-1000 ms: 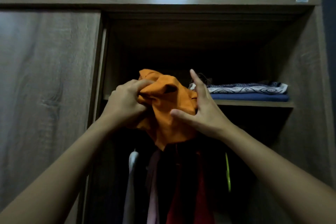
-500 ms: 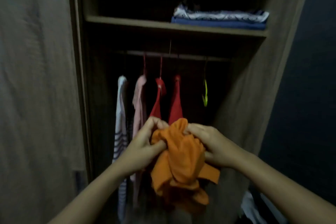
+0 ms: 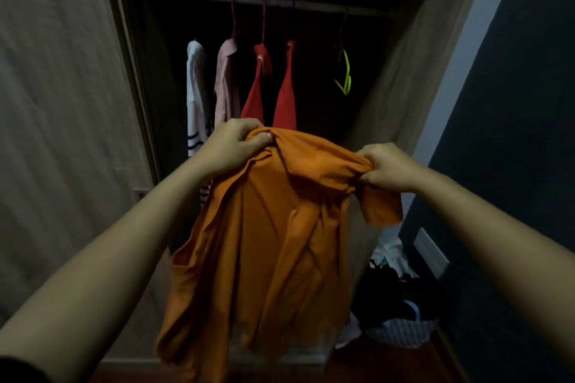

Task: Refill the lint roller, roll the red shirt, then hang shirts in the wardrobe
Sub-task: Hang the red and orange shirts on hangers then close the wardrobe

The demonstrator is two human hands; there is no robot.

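hands pinch soft, creased orange shirt hanging loosely.

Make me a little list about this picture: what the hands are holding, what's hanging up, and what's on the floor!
held: orange shirt, hanging open
left hand: grip on the shirt's top edge
right hand: grip on bunched cloth near a sleeve
on the rail: white striped top, pink shirt, two red shirts
empty hanger: green hanger
floor, right: pile of clothes
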